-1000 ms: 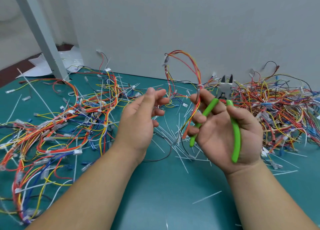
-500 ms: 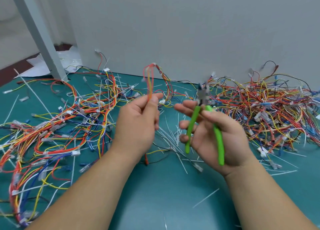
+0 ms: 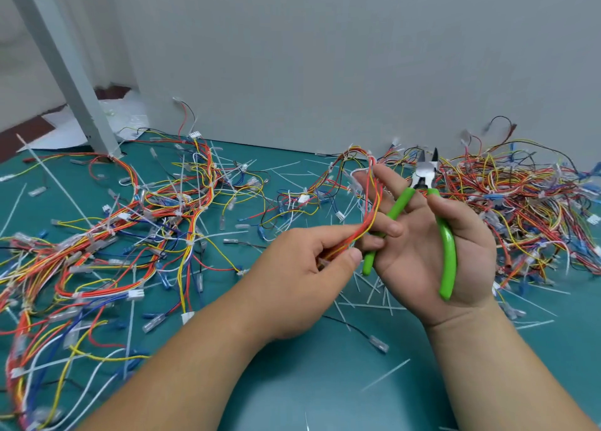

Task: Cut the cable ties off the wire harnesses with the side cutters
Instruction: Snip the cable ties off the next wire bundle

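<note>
Looks down on two bare hands raised close together over a teal bench [image 3: 325, 382]. Pinches, with the left hand [image 3: 302, 268], a thin wire harness [image 3: 374, 203] of red, orange and yellow strands between thumb and forefinger, the other fingers curled under. Leads that harness up from the pinch, across the right fingers [image 3: 390, 187], then arches it over and down to the bench beyond the left hand. Cradles, in the right hand [image 3: 432, 261], palm up, the green-handled side cutters [image 3: 448, 248]: thumb laid over one handle, two lower fingers hooked round the other, longer fingers stretched straight behind the harness. Points the cutters' tip away from the body, jaws parted, handles spread wide, blades clear of the harness and just to its right.

Directly below the hands: a scatter of cut cable ties [image 3: 367, 300], pale thin strips lying flat on the bench, with more strewn farther left. Left of the left hand: a loose sprawl of harnesses [image 3: 97, 252] with white connectors and blue terminals. Right of the right hand, beyond the cutters: a denser heap of harnesses [image 3: 520, 203] against a grey wall panel [image 3: 325, 57]. Far left, past the sprawl: a slanting grey post [image 3: 65, 63] standing at the bench's far edge, white paper [image 3: 65, 131] behind it.
</note>
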`<action>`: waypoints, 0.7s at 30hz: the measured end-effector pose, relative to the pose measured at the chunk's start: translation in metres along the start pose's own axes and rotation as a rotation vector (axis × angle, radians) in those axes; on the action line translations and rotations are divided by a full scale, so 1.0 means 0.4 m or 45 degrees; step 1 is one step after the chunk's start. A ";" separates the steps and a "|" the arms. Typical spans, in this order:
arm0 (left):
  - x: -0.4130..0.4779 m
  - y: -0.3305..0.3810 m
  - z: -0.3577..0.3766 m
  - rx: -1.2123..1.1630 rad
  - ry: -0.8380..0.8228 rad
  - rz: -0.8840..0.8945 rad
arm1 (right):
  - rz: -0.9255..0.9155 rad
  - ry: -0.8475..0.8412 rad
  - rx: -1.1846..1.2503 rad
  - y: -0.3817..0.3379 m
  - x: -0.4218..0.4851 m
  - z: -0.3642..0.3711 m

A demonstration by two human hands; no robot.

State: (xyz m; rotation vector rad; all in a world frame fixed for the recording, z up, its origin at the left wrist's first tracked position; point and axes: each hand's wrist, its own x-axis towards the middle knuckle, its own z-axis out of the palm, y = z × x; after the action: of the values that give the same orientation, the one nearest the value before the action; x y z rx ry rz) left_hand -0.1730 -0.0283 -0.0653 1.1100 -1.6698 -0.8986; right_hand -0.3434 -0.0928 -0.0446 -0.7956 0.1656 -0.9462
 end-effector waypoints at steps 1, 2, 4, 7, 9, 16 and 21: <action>0.001 0.001 0.003 -0.076 -0.027 -0.036 | -0.007 0.009 0.023 0.000 0.000 -0.004; 0.003 0.003 0.005 -0.170 -0.035 -0.067 | -0.015 0.014 0.045 0.001 0.000 -0.009; 0.007 0.011 0.004 -0.269 0.073 -0.111 | -0.038 0.027 0.057 0.002 0.001 -0.020; 0.023 0.005 -0.016 -0.313 0.398 -0.264 | -0.068 0.056 0.048 0.003 0.001 -0.023; 0.031 -0.002 -0.029 -0.437 0.535 -0.373 | -0.065 0.050 0.061 0.004 0.001 -0.020; 0.041 -0.001 -0.039 -0.703 0.632 -0.453 | 0.046 0.021 -0.133 0.021 -0.004 -0.001; 0.038 -0.002 -0.037 -0.608 0.552 -0.362 | 0.137 -0.050 -0.333 0.043 -0.008 0.017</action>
State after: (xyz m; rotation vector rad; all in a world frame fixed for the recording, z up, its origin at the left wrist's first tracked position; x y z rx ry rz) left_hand -0.1615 -0.0442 -0.0570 1.1188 -0.8973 -1.0738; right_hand -0.3309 -0.0809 -0.0521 -1.0346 0.2994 -0.8164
